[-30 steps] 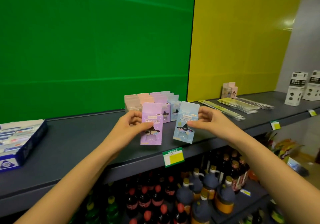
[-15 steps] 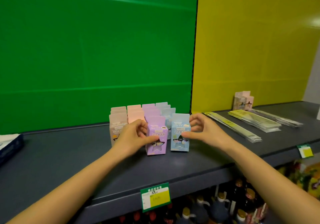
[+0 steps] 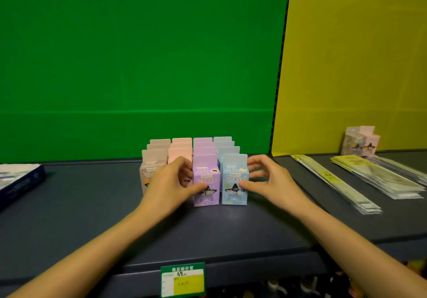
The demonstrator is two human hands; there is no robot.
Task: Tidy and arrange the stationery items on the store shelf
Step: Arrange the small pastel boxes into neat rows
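Small pastel stationery boxes stand in four rows on the dark shelf (image 3: 92,217): a greyish row (image 3: 154,157), a pink row (image 3: 181,146), a purple row and a blue row. My left hand (image 3: 169,183) grips the front purple box (image 3: 208,196), thumb on its face and fingers at its left side. With the thumb on its front and curled fingers at its right edge, my right hand (image 3: 270,180) holds the front blue box (image 3: 233,175). Both boxes stand upright on the shelf, side by side.
Long flat packets (image 3: 335,182) and a stack of clear-wrapped sheets (image 3: 381,180) lie to the right. A few similar boxes (image 3: 360,140) stand at the back right. A blue-edged tray (image 3: 20,180) sits far left. A price tag (image 3: 182,279) hangs on the shelf's front lip.
The two boxes came down from in front of the shelf and now stand at the front of their rows. The view has moved closer and further left.
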